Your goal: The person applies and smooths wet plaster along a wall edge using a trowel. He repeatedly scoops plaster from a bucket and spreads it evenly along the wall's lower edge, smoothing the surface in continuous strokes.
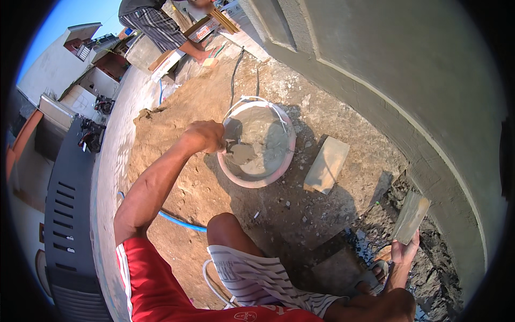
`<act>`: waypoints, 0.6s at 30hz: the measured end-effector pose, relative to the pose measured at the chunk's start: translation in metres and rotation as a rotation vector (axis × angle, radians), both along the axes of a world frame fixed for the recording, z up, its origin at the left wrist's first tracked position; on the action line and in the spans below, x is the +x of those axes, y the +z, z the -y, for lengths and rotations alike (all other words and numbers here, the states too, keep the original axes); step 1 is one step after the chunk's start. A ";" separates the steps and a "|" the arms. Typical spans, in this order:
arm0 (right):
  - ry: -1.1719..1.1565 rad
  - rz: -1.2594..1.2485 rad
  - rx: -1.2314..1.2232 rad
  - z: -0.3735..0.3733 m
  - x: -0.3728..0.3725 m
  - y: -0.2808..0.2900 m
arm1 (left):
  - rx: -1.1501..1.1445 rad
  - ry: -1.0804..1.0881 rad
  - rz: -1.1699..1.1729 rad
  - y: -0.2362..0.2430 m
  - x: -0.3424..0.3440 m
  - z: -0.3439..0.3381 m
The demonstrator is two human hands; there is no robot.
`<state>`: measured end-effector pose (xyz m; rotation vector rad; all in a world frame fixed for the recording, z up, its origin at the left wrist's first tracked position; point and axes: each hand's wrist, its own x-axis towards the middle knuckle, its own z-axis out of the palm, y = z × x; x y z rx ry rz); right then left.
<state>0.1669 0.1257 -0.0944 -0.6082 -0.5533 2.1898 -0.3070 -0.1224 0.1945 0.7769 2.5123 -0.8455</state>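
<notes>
My left hand [206, 135] grips the handle of a trowel [240, 153] whose blade is loaded with wet grey mortar inside a round bucket [279, 172] of mortar standing on the sand. My right hand [403, 252] holds a flat rectangular mortar board [410, 217] tilted upright, low beside the curved plastered wall [407, 80]. My bent knee [225, 228] in striped shorts is below the bucket.
A pale brick [327, 163] lies right of the bucket. Sand pile [177, 112] spreads left, with a blue hose [179, 221] across it. Another person [155, 24] crouches at the top by boxes. Wet rubble lies at the wall base. The roof edge drops off left.
</notes>
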 end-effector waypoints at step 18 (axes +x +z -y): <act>0.066 0.044 -0.006 0.004 -0.014 -0.012 | 0.378 0.403 0.271 -0.035 -0.018 0.054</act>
